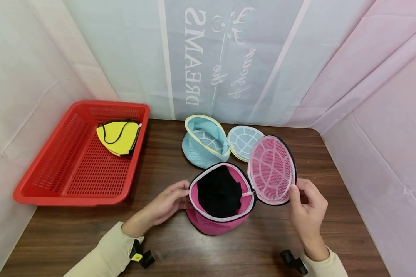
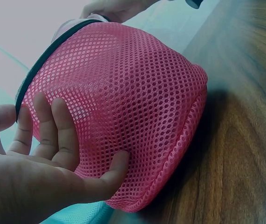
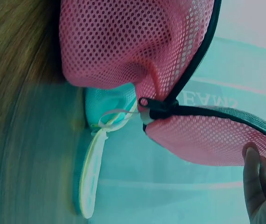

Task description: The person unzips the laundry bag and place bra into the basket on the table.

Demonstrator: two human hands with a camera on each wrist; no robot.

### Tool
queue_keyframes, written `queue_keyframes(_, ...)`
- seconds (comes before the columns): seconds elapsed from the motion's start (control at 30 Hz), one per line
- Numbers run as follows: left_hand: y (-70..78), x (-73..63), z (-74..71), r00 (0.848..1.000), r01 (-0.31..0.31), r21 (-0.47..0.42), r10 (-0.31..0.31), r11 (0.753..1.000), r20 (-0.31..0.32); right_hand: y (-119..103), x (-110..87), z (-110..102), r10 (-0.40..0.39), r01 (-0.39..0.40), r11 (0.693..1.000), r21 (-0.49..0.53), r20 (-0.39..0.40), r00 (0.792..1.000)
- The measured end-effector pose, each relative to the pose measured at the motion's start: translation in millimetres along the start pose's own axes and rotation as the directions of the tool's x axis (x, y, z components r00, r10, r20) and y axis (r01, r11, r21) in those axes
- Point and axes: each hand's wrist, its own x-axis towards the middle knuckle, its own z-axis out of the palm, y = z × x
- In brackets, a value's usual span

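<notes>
A pink mesh laundry bag (image 1: 216, 227) with a black zipper edge stands open on the table, tilted toward me. Inside it lies a bundle of black cloth (image 1: 219, 191). My left hand (image 1: 170, 202) pinches the bag's rim between thumb and fingers, and its other fingers spread against the mesh (image 2: 137, 93) in the left wrist view. With my right hand (image 1: 308, 213) I pinch the outer edge of the round pink lid (image 1: 272, 169), which is swung out to the right. The zipper pull (image 3: 146, 103) hangs at the hinge in the right wrist view.
Behind the pink bag is a light blue mesh bag (image 1: 202, 152) with yellow trim, its round lid (image 1: 244, 140) folded out to the right. At the left stands a red plastic basket (image 1: 138, 154) holding a yellow item with black cord (image 1: 116, 137). Fabric walls surround the wooden table (image 1: 332, 192).
</notes>
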Motion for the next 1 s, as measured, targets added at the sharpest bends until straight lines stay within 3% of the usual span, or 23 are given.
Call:
queue_keyframes(0.37, 1.7, -1.7, -3.0, 1.0, -0.028, -0.005, 0.028, 1.0, -0.01, 10, -1.9, -12, 0.094, -0.093, 0.993, -0.076, 0.003, 0.996)
queue_keyframes(0.53, 1.1, -1.8, -3.5, 0.999, -0.027, 0.001, 0.027, 1.0, -0.017, 12, -2.4, -18, 0.193, -0.19, 0.972, -0.137, 0.009, 0.981)
queue_keyframes(0.7, 0.9, -1.1, -2.0, 0.999, -0.018, 0.015, 0.019, 1.0, -0.028, 13, -1.5, -23, 0.34, -0.314, 0.909, -0.274, 0.052, 0.939)
queue_keyframes(0.87, 0.3, -0.4, -1.1, 0.999, -0.009, 0.026, 0.01, 1.0, -0.042, 12, 1.2, -26, 0.433, -0.353, 0.829, -0.433, 0.099, 0.896)
queue_keyframes(1.0, -0.9, -0.4, -0.7, 0.999, -0.002, 0.041, 0.004, 0.999, -0.052, 8, 4.0, -29, 0.529, -0.345, 0.737, -0.581, 0.178, 0.83)
